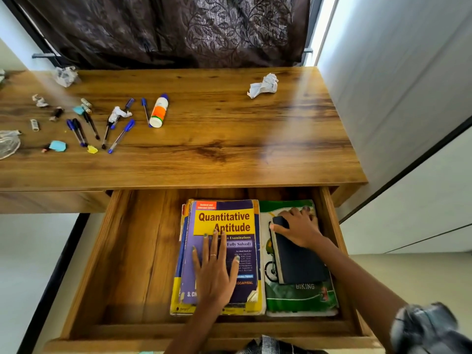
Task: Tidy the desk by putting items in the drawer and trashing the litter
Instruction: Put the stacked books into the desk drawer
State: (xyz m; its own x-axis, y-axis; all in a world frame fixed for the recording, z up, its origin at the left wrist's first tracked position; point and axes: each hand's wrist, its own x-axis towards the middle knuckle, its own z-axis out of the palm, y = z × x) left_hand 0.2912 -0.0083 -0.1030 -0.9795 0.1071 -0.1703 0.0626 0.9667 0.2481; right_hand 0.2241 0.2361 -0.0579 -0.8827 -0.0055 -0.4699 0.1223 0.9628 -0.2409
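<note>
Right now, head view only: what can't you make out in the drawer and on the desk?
- Books under the Quantitative Aptitude book: only edges show, titles hidden by it.
- Its lower cover text: covered by the left hand.
- Green biking book: title mostly hidden by the dark notebook and right hand.
- Clear plastic on the desk: cut off by the left edge.
- Small items near the pens: too small to identify.

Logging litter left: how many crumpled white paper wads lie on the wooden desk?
4 crumpled white paper wads: back left, back right, a small one far left, another atop the pens. More may sit beyond the left edge.
</note>
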